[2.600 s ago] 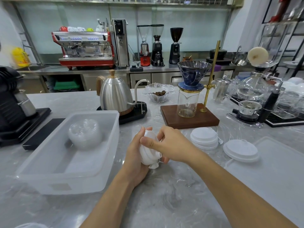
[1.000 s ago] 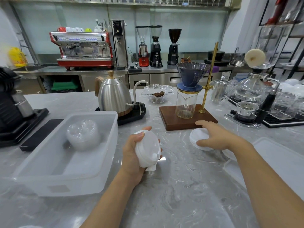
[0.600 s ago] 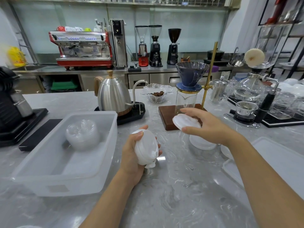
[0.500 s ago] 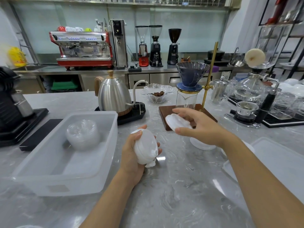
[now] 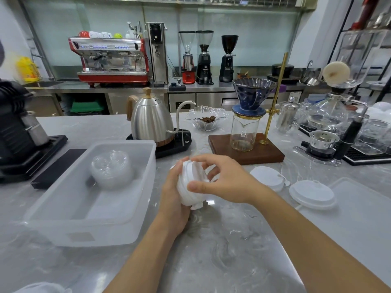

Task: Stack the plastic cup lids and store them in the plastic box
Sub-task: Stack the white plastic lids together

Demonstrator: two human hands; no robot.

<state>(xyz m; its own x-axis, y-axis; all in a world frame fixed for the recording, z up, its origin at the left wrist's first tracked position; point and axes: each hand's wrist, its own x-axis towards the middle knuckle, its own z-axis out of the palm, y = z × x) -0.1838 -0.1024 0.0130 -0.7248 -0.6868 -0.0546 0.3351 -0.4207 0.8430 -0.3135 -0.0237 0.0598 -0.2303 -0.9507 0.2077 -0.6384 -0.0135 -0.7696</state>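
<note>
Two hands meet over the middle of the grey marble bench (image 5: 222, 250), both on a small stack of white cup lids (image 5: 187, 187) held on edge above the surface. The left hand (image 5: 172, 199) cups the stack from behind with its fingers wrapped round it, while the right hand (image 5: 220, 180) pinches the front lid between thumb and fingertips, pressed against the rest of the stack. Just to the left stands the translucent plastic box (image 5: 69, 220), open-topped, near the bench's left edge; a stack of clear dome lids (image 5: 111, 169) lies in its far half. To the right of the hands, two more white lids rest flat on the bench: one (image 5: 267, 177) close to the right wrist, and another (image 5: 312, 194) further right, touching the corner of a translucent flat lid (image 5: 349, 218) that runs toward the right edge. Beyond the hands, toward the far side of the bench, a steel gooseneck kettle (image 5: 151, 121) sits on a black base, a glass dish of coffee beans (image 5: 206, 119) stands beside its spout, and a pour-over stand (image 5: 246, 149) on a wooden board carries a dark blue dripper (image 5: 252, 94) over a glass carafe. At the far left edge is a black machine (image 5: 12, 123). Against the back wall, a red espresso machine (image 5: 110, 60) and three grinders (image 5: 206, 58) line a steel counter.
</note>
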